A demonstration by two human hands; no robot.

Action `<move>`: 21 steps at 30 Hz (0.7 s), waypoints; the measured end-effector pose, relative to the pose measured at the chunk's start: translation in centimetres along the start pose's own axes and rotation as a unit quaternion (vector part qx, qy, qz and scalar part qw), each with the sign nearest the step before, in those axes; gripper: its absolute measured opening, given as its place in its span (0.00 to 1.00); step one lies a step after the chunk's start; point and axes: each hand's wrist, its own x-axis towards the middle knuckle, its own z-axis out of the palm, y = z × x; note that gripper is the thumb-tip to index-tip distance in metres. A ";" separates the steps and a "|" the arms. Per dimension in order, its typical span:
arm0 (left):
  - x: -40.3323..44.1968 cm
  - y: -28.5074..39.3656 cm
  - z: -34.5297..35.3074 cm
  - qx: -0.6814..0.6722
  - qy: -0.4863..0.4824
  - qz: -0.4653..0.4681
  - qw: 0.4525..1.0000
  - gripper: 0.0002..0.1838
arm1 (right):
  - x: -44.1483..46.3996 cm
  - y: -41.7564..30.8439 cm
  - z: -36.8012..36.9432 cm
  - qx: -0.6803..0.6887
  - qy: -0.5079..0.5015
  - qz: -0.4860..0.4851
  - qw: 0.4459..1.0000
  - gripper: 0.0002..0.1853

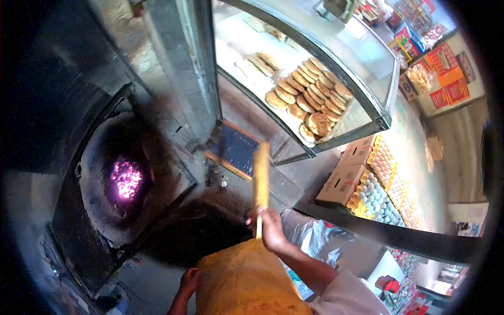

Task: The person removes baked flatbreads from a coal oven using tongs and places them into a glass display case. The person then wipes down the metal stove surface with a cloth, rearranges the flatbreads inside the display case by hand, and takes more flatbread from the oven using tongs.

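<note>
My right hand is closed around the lower end of a long, flat yellow piece, blurred and held upright; its exact kind is unclear. Beside the yellow apron on my body, my left hand has its fingers curled in at the cloth's edge. Whatever it may hold is hidden. To the left sits a round oven with glowing coals at its bottom. Neither hand touches the oven.
A glass-and-metal display case holds several rows of round flatbreads. A dark wood-edged tray lies below it. At the right are cardboard boxes, egg trays and a dark rail.
</note>
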 end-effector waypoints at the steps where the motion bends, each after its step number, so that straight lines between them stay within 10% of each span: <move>1: 0.6 -0.8 -1.3 -0.010 0.003 0.002 1.000 0.14 | -1.1 1.4 1.7 -0.019 -0.053 -0.034 0.998 0.21; 3: 0.8 -1.7 -3.6 0.203 0.079 -0.008 0.976 0.15 | -2.9 2.4 5.3 -0.117 -0.142 -0.116 0.976 0.26; 4: 2.2 -5.2 -6.2 0.029 0.019 -0.005 0.999 0.17 | -3.5 1.5 7.2 -0.192 -0.179 -0.122 0.957 0.31; 9: 5.2 -11.0 -14.7 0.063 0.059 0.060 0.994 0.19 | -4.4 -0.6 16.0 -0.470 -0.200 -0.250 0.822 0.41; 13: 2.5 -8.7 -19.2 -0.068 0.105 -0.032 0.992 0.21 | -2.4 -0.6 20.5 -0.741 -0.207 -0.188 0.610 0.35; 21: 2.5 -23.7 -23.1 -0.240 0.106 -0.022 0.965 0.24 | 6.1 -5.1 30.4 -0.866 -0.201 -0.210 0.407 0.25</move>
